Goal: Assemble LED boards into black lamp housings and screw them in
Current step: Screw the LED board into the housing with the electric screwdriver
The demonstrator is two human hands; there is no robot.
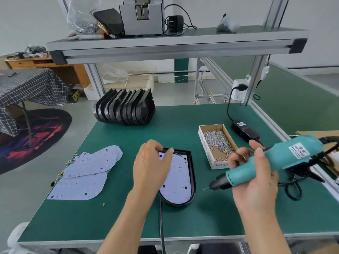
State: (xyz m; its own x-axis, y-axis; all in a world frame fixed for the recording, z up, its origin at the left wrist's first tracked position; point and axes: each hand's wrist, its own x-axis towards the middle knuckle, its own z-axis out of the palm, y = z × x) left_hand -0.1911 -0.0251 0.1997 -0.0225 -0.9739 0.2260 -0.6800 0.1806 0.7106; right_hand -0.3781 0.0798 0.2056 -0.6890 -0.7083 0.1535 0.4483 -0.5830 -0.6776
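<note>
While the right hand (256, 173) grips a teal electric screwdriver (271, 162) above the green counter (211, 217), the left hand (152, 164) rests with curled fingers on a white LED board (176, 180) seated in a black lamp housing (191, 173) — spare white boards (86, 173) lie left, a cardboard box of silver screws (216, 142) right, stacked black housings (124, 109) beyond.

— Can you see the whole LED board (177, 177) in the lamp housing (191, 173)?

— No. Your left hand (151, 166) covers its upper left part, and also that corner of the housing.

— And the electric screwdriver (266, 165)?

— Your right hand (256, 180) hides its middle. Its cable leaves the picture at the right edge. The label is too blurred to read. The screws (218, 142) are too small to tell apart.
</note>
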